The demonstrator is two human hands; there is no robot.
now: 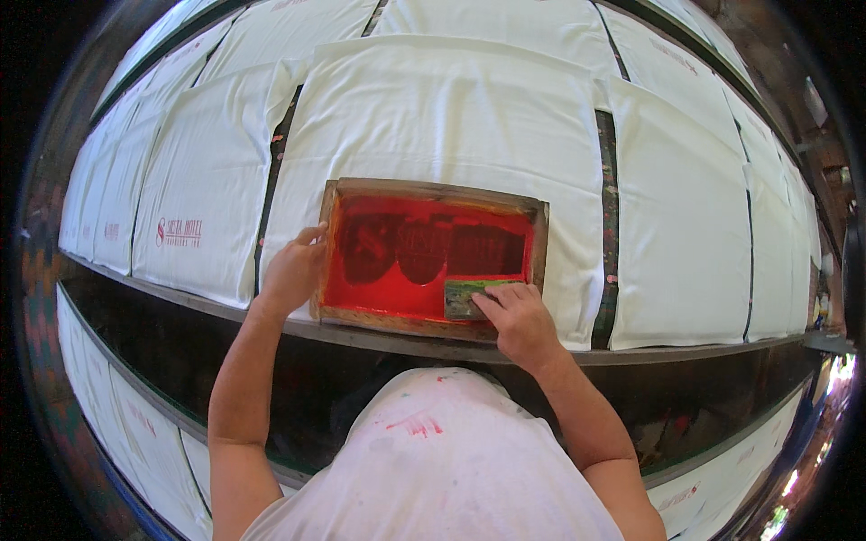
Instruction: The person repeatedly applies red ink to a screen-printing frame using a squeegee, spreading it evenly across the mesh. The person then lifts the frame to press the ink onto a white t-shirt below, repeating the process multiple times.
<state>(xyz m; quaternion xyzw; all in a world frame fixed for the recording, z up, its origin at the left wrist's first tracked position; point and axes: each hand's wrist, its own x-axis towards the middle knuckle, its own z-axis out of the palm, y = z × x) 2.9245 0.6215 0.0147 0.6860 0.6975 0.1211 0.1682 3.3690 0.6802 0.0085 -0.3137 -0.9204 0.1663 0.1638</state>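
Observation:
A wooden-framed printing screen (433, 190) lies flat on a white cloth (451, 117) at the table's near edge. Bright red ink (388, 297) covers much of its mesh, with darker patches around the stencil lettering. My left hand (294, 270) has its fingers closed around the left side of the frame. In my right hand (521, 326) is a squeegee (462, 303), a flat greenish-grey blade. It rests inside the frame at the near right corner, tilted on the inky mesh. My thumb and fingers pinch its right part.
More white cloths lie side by side on the long table, including a printed one (194, 198) on the left and a plain one (681, 216) on the right. Dark strips of table (609, 207) show between them. Behind me another table bears white cloths (135, 424).

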